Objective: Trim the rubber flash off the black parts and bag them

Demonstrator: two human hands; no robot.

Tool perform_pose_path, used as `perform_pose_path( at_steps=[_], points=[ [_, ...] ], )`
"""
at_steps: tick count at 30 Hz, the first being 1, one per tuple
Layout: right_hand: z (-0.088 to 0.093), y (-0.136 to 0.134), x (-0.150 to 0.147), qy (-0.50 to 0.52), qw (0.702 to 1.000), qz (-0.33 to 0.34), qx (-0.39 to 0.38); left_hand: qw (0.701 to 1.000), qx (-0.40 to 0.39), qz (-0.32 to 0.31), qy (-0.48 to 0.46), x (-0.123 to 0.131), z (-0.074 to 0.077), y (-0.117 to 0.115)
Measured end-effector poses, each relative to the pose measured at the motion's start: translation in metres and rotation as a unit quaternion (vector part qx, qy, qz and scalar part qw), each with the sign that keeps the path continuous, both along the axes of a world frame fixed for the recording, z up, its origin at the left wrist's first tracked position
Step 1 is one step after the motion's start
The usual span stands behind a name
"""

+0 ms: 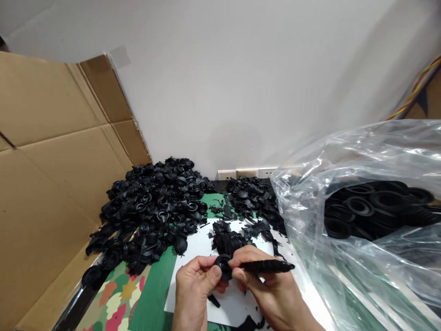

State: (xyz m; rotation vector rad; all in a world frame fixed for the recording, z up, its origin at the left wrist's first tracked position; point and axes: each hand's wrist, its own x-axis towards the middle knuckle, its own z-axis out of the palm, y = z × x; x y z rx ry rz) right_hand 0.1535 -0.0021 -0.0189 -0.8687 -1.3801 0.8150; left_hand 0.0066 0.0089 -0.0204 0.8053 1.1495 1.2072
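Pinched between the thumb and fingers of my left hand is a round black rubber bellows part, its ringed opening facing me. My right hand grips a slim black tool with a wrapped-looking handle, which points out to the right. Its working end is hidden at the fingertips, which meet the rubber part's right rim. Just beyond both hands, a small heap of black rubber parts lies on a white sheet. Black scraps are scattered under and around my hands.
At left, a large pile of black rubber parts leans toward a cardboard box wall. Another heap of black pieces sits at the back by the wall sockets. A clear plastic bag of black rings stands at right.
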Motion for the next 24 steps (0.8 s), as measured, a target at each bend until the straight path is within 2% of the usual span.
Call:
perform_pose_path(
  at_steps=[4,7,12,18,24],
  points=[
    [0.0003,-0.0054,-0.0016,-0.069,0.995,-0.004,0.071,1.000,-0.002,0.006,0.009,0.0027,0.0001,0.0002],
    [-0.0003,-0.0068,-0.0013,-0.100,0.991,-0.015,0.092,1.000,-0.014,0.012,0.008,0.0047,0.0019,-0.0006],
    [-0.0001,-0.0023,-0.0006,-0.068,0.993,-0.048,0.082,1.000,-0.016,0.006,0.007,0.0049,0.0051,-0.0020],
    [0.0020,-0.0029,0.0021,-0.011,0.999,-0.037,0.021,1.000,-0.014,0.019,0.008,0.0041,0.0071,-0.0010],
    [-0.0004,-0.0023,0.0015,-0.030,0.998,-0.034,0.043,1.000,-0.010,0.016,0.004,0.0042,0.0065,-0.0009]
  ],
)
